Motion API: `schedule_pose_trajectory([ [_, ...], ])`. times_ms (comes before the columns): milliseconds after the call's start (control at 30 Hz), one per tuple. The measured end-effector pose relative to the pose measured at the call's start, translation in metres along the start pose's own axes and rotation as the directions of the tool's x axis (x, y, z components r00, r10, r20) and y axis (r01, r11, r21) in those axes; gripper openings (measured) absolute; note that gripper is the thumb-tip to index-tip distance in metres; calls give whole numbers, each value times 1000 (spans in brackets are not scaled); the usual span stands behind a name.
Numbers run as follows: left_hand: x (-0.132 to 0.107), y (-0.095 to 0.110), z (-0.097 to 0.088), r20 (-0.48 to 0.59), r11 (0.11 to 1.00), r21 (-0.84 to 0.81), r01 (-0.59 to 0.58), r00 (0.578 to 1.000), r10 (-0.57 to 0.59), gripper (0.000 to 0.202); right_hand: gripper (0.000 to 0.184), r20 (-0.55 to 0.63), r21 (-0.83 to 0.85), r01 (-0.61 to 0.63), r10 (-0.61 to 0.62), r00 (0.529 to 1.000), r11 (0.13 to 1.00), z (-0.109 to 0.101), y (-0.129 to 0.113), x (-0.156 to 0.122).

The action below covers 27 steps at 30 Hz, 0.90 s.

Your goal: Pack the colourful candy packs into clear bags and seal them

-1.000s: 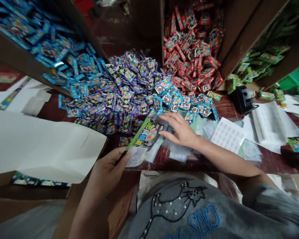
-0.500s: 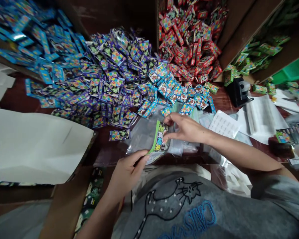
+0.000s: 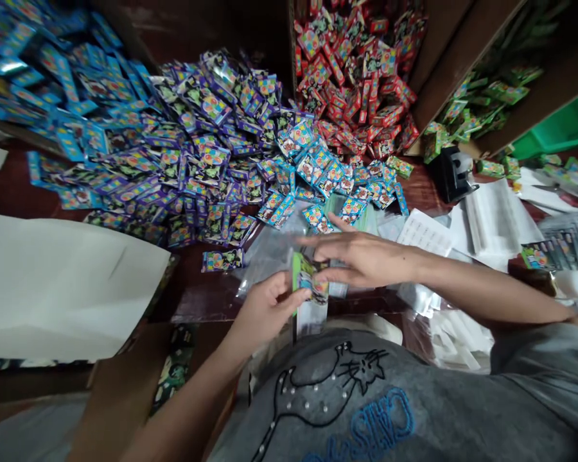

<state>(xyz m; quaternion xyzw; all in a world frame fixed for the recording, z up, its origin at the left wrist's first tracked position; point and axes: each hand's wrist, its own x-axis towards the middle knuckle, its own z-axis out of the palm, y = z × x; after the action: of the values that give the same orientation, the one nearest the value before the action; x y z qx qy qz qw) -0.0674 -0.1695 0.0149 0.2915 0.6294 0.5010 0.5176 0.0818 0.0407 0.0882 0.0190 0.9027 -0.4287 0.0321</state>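
Note:
A small printed packet (image 3: 304,279) with a green edge and cartoon print is held low, in front of my body. My left hand (image 3: 270,305) is closed on its left side, the thumb lying across its front. From the right, my right hand (image 3: 354,256) grips the packet's other side with the thumb and bent fingers, one finger sticking out; the fingertips are a little blurred. Below the packet hangs a pale strip. Clear plastic bags (image 3: 264,250) lie flat behind my hands, with several blue packets (image 3: 318,219) just beyond.
A heap of purple packets (image 3: 197,154) spreads across the table, with blue packets (image 3: 87,83) left and red packets (image 3: 361,83) in a carton behind. Further right are a black tape dispenser (image 3: 450,173), a label sheet (image 3: 426,232) and scissors (image 3: 566,192). A white sheet (image 3: 67,282) covers the left.
The packet has turned more upright and moved slightly down. My left hand has shifted up and right along it. My right hand's fingers have stretched out, and the view has shifted slightly.

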Motion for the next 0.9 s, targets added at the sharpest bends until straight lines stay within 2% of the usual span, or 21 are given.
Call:
schedule_pose_trajectory([
  [67, -5, -3, 0, -187, 999, -49, -19, 982, 10, 44, 34, -230, 53, -111, 120, 966, 992, 17, 3, -2],
  [100, -7, -4, 1, -274, 997, -76, -29, 962, 7, 45, 42, -296, 96, -170, 191, 936, 981, 28, 5, -3],
  [167, -11, -7, 4, -414, 992, -113, -57, 910, 5, 47, 51, -286, 153, -266, 300, 910, 952, 55, 7, -1],
  [233, -14, -13, 10, -516, 992, -88, -86, 856, 29, 44, 50, -232, 109, -319, 336, 913, 942, 81, 10, 3],
  [333, -20, -30, 20, -659, 993, 80, -90, 742, 120, 42, 43, -334, -36, -333, 302, 893, 942, 113, 17, 11],
  [433, -24, -54, 31, -697, 984, 165, -64, 698, 163, 42, 39, -402, -73, -335, 280, 872, 939, 133, 25, 20],
  [500, -26, -68, 34, -727, 989, 116, -87, 672, 144, 44, 39, -369, -50, -332, 292, 882, 942, 141, 26, 25],
  [567, -29, -74, 30, -777, 993, 48, -104, 621, 102, 47, 39, -338, -8, -308, 287, 896, 951, 146, 25, 30],
  [600, -31, -75, 26, -782, 995, 16, -99, 619, 74, 49, 38, -332, 16, -288, 276, 902, 958, 146, 23, 33],
  [633, -34, -74, 19, -762, 996, -17, -87, 646, 43, 50, 38, -337, 48, -262, 263, 904, 964, 147, 22, 35],
  [733, -44, -68, -3, -605, 984, -158, -87, 795, -27, 53, 32, -365, 147, -190, 232, 902, 971, 143, 20, 42],
  [767, -47, -66, -10, -557, 971, -214, -105, 830, -33, 53, 30, -368, 187, -172, 231, 901, 967, 142, 20, 44],
  [833, -50, -64, -18, -514, 946, -296, -130, 857, -43, 53, 28, -353, 258, -152, 240, 905, 954, 138, 20, 45],
  [900, -48, -63, -20, -549, 951, -282, -129, 834, -49, 49, 28, -341, 292, -130, 231, 911, 948, 134, 17, 45],
])
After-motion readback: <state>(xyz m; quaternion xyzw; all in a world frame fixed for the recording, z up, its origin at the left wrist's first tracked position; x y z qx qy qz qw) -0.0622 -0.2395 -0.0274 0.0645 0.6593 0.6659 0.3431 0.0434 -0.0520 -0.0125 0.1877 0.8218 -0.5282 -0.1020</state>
